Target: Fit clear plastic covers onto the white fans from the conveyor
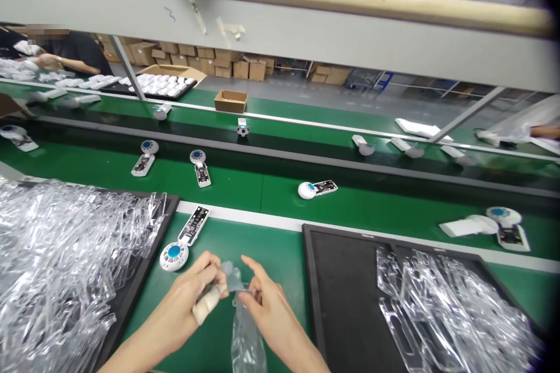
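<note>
My left hand [195,288], with pale wrapping on a finger, is closed on a crumpled piece of translucent film [231,275]. Facing it, my right hand [266,300] pinches a clear plastic piece between thumb and fingers, its index finger raised. A limp, clear plastic strip [248,338] hangs below the fingers; I cannot tell whether it is joined to the film. Just beyond my left hand lies a white device [174,255] with a round, blue-centred head and an exposed circuit board [195,225] in its handle.
A black tray [144,280] at left is heaped with clear plastic parts [65,262]; another black tray [341,291] at right holds more [459,303]. Several white devices [307,189] lie on the green conveyor [258,186]. A co-worker [74,55] sits at far left. A shelf beam [280,23] crosses overhead.
</note>
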